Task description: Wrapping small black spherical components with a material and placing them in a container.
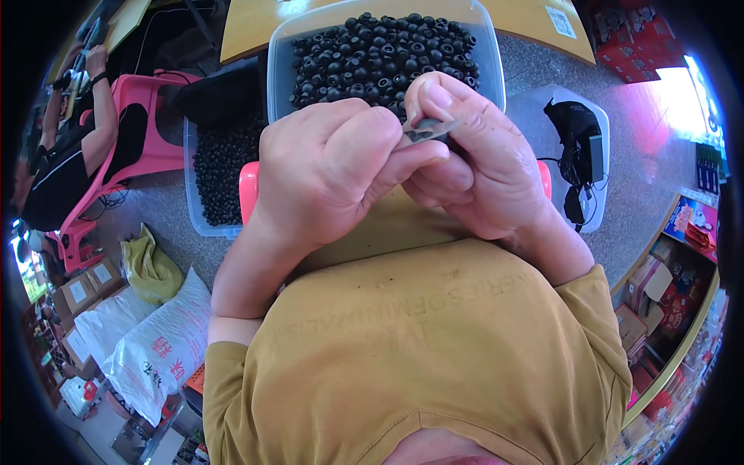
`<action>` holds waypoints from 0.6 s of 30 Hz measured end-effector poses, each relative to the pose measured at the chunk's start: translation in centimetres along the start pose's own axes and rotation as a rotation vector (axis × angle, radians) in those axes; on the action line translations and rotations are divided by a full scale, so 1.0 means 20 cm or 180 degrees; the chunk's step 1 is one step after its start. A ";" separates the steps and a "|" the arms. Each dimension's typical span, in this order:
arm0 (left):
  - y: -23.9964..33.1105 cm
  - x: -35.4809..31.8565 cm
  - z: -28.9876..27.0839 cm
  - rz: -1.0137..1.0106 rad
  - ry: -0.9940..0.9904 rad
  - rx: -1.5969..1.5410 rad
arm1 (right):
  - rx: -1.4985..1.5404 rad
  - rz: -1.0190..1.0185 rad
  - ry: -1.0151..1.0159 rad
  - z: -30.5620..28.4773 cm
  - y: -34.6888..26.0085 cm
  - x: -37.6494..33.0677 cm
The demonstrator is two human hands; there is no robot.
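Note:
In front of my chest both hands meet around a small flat, greyish pointed piece [439,132] with dark patches, mostly covered by fingers. Curled into a fist, my left hand [329,167] presses its thumb along the piece's lower side. The fingers of my right hand [480,151] pinch by its other end, where a small dark rounded bit [425,123] shows. Just beyond my hands stands a clear plastic tub [496,70], heaped with black round pieces [380,58] that have holes in them.
A second tub [191,174] of smaller black pieces sits left. To the right, a clear bin [607,163] holds black cables. A wooden table [535,19] lies beyond. Another person [77,155] sits by a pink chair [151,151] at far left; white sacks [163,349] lie below.

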State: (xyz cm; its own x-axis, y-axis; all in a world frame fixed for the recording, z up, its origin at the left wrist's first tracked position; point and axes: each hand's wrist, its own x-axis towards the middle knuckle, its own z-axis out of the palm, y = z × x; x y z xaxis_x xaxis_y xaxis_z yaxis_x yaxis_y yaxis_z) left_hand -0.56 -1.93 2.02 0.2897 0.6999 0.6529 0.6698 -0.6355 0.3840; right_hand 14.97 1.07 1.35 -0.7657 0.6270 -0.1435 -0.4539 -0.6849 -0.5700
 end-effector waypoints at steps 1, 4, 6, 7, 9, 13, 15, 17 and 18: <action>0.00 -0.01 0.01 -0.0002 0.0004 -0.0001 | -0.0003 0.0003 0.0001 -0.01 0.00 0.00; 0.01 -0.01 0.01 0.0107 0.0049 0.0110 | 0.0194 0.0125 0.0039 -0.01 0.00 0.00; 0.01 0.00 0.00 0.0258 0.0101 0.0174 | 0.0009 -0.0011 -0.0126 0.00 0.00 0.00; 0.01 0.00 -0.01 0.0257 0.0100 0.0169 | 0.0010 -0.0011 -0.0120 0.00 -0.01 0.00; 0.02 -0.01 -0.02 0.0222 0.0141 0.0052 | -0.0063 -0.0066 -0.0238 0.02 -0.01 -0.01; 0.03 0.01 -0.02 -0.0011 0.0229 0.0099 | 0.0052 0.0117 -0.0171 0.02 -0.02 -0.02; 0.01 0.00 -0.02 0.0176 0.0069 0.0075 | 0.0156 0.0202 -0.0165 0.01 -0.02 -0.02; 0.02 0.01 -0.02 0.0178 0.0042 0.0100 | 0.0147 0.0129 -0.0188 0.00 -0.01 -0.02; 0.02 0.01 -0.01 0.0177 0.0015 0.0130 | 0.0136 0.0059 -0.0214 0.00 -0.01 -0.02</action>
State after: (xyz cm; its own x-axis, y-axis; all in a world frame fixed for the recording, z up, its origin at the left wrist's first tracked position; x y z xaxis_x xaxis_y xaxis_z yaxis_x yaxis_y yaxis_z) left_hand -0.50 -2.13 2.41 0.3241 0.6621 0.6757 0.6801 -0.6595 0.3201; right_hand 15.35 0.96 1.40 -0.8024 0.5886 -0.0983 -0.4573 -0.7123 -0.5324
